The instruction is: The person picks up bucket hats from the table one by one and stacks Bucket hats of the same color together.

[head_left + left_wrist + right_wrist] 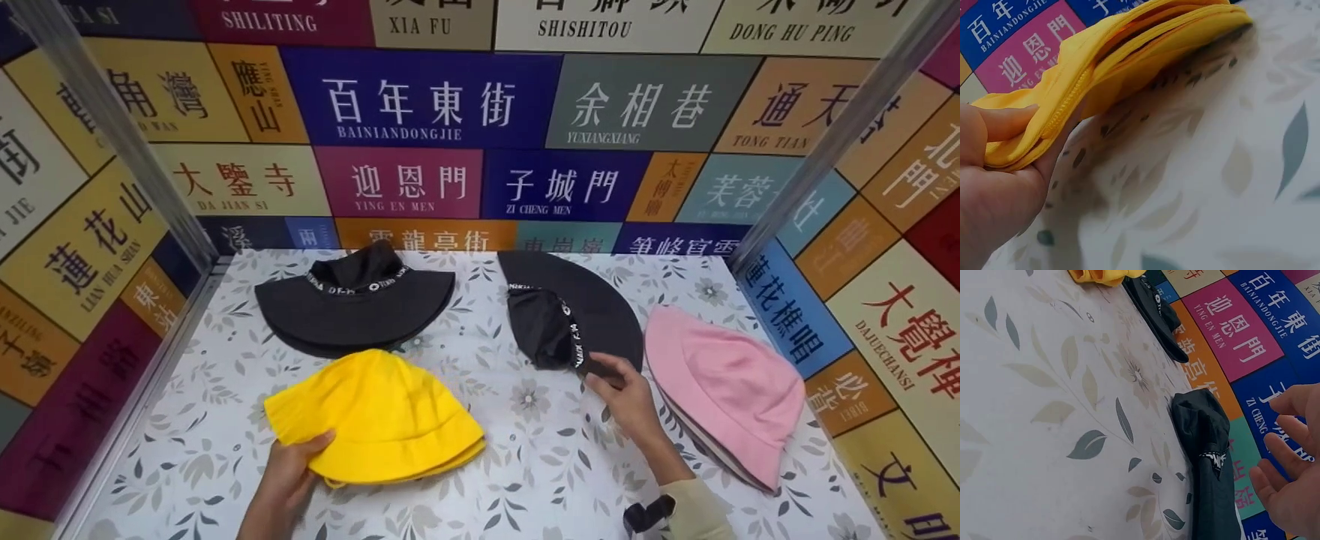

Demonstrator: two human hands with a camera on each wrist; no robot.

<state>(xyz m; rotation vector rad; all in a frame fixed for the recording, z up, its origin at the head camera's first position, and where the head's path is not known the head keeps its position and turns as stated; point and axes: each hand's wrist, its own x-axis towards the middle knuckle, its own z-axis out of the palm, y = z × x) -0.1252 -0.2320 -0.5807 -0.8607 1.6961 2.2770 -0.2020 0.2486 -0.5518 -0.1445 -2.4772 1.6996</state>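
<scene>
In the head view my left hand grips the near left brim of a yellow bucket hat. The left wrist view has the thumb on top of the folded brim and fingers beneath, the hat's layers tilted over the cloth. My right hand hovers at the near edge of a black brimmed hat with a white-lettered band. Its fingers, loosely bent in the right wrist view, hold nothing; whether they touch the hat I cannot tell.
Another black hat with a lettered band lies at the back left, behind the yellow one. To the right is a pink bucket hat, beside my right forearm. Leaf-patterned cloth covers the table, and sign-printed panels enclose it.
</scene>
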